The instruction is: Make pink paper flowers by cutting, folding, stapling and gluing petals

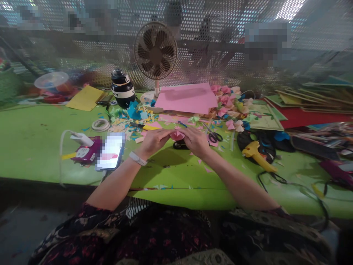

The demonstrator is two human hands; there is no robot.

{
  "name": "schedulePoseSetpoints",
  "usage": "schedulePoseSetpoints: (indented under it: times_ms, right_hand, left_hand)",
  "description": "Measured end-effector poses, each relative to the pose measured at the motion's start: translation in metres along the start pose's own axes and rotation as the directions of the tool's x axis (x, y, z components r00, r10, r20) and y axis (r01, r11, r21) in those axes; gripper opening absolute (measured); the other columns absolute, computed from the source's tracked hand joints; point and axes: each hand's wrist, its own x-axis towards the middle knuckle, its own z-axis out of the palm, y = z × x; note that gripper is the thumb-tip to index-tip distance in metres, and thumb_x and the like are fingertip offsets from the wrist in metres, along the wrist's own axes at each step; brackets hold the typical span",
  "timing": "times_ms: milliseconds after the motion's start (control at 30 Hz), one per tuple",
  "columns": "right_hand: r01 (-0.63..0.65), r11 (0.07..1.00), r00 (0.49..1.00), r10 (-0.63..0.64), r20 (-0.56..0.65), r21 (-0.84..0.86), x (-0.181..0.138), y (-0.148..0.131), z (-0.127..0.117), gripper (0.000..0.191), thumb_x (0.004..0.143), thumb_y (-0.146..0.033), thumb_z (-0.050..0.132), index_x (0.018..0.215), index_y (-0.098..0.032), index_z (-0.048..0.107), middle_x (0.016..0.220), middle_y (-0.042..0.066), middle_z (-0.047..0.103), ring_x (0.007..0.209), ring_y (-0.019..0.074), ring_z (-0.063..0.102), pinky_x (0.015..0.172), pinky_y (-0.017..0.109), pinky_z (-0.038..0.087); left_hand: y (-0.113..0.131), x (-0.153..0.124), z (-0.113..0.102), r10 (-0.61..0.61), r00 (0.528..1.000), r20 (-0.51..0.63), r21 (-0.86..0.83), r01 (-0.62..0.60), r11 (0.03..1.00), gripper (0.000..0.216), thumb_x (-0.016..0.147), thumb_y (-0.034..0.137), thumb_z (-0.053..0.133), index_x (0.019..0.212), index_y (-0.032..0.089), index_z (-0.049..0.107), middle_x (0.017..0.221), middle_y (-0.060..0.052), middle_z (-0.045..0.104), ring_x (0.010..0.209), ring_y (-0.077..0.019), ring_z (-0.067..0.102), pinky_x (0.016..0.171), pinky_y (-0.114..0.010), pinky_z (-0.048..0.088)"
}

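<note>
My left hand (153, 142) and my right hand (196, 141) meet above the green table (35, 143), fingers pinched together on a small folded piece of pink paper (177, 135) held between them. A white band sits on my left wrist. Under the hands a small dark object (179, 146) lies on the table. Black-handled scissors (214, 136) lie just right of my right hand. A stack of pink paper sheets (187, 97) rests behind the hands.
A phone (110, 151) and a magenta device with a white charger (86, 150) lie at left. A yellow glue gun (257, 154) with its cord lies at right. Folded paper flowers (230, 101), paper scraps, a tape roll (100, 125), a dark bottle (122, 90) and a fan (156, 51) stand behind.
</note>
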Motion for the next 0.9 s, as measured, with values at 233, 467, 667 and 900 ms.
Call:
schedulePoseSetpoints:
  times_ms: [233,467,667,900]
  right_hand:
    - [-0.032,0.996,0.999,0.033,-0.014,0.085,0.001,-0.004,0.002,0.028,0.096,-0.015,0.043,0.102,-0.019,0.071,0.092,0.009,0.075,0.085,0.0212,0.069,0.075,0.034,0.054]
    - [0.063,0.996,0.998,-0.061,0.03,-0.068,0.0,-0.003,0.0,0.03,0.094,-0.01,0.043,0.107,-0.018,0.069,0.094,0.01,0.074,0.086,0.0213,0.067,0.074,0.032,0.052]
    - [0.008,0.996,1.0,-0.005,0.03,-0.086,0.0,-0.005,-0.001,0.032,0.092,-0.008,0.042,0.102,-0.019,0.07,0.089,0.008,0.073,0.081,0.0201,0.065,0.071,0.03,0.05]
    - [-0.003,0.999,0.999,0.005,0.038,-0.048,0.003,-0.01,-0.006,0.03,0.096,-0.016,0.044,0.105,-0.019,0.072,0.089,0.009,0.075,0.08,0.0215,0.067,0.075,0.034,0.052]
  left_hand:
    - [0.002,0.0,0.0,-0.015,1.0,-0.01,0.026,0.015,1.0,0.025,0.097,0.02,0.055,0.116,0.017,0.07,0.1,-0.008,0.079,0.083,-0.0151,0.076,0.073,-0.025,0.061]
    - [0.005,0.0,-0.002,0.023,0.999,0.042,0.172,-0.029,0.985,0.024,0.098,0.022,0.053,0.115,0.018,0.07,0.099,-0.008,0.079,0.078,-0.0153,0.075,0.069,-0.026,0.06]
    - [0.009,0.001,-0.002,0.019,0.999,0.047,0.24,-0.029,0.97,0.023,0.098,0.02,0.051,0.11,0.015,0.071,0.095,-0.009,0.079,0.079,-0.0163,0.075,0.068,-0.025,0.059]
    - [0.015,0.002,-0.005,0.02,0.997,0.076,0.288,-0.041,0.957,0.026,0.1,0.02,0.047,0.114,0.015,0.068,0.101,-0.009,0.078,0.08,-0.0163,0.075,0.067,-0.026,0.057]
